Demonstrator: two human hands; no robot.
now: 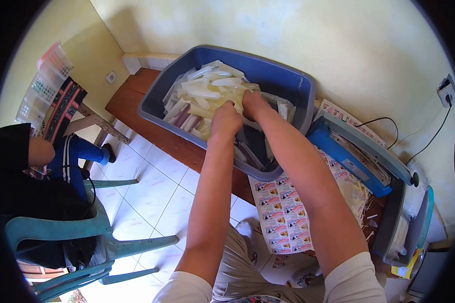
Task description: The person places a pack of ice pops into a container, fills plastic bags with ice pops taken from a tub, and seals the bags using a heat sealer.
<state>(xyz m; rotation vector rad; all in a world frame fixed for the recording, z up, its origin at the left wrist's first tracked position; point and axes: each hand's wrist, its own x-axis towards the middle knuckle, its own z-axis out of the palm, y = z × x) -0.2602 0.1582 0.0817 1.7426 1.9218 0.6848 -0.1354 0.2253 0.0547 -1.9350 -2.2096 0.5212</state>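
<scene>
The pale plastic packets are heaped in a grey-blue tub at the upper middle of the frame, and the tub is set on a reddish-brown bench. The left hand and the right hand are placed over the right part of the heap, close beside each other, with most of the packets spread to their left in the frame. The fingers of both hands are curled in at the packets; whether one is gripped cannot be told, as the fingertips are hidden. Some darker packets are seen below the left hand, near the tub's lower wall. To the right of the tub, a blue machine and a printed label sheet are seen. At the left edge, a green chair is occupied by another person.
</scene>
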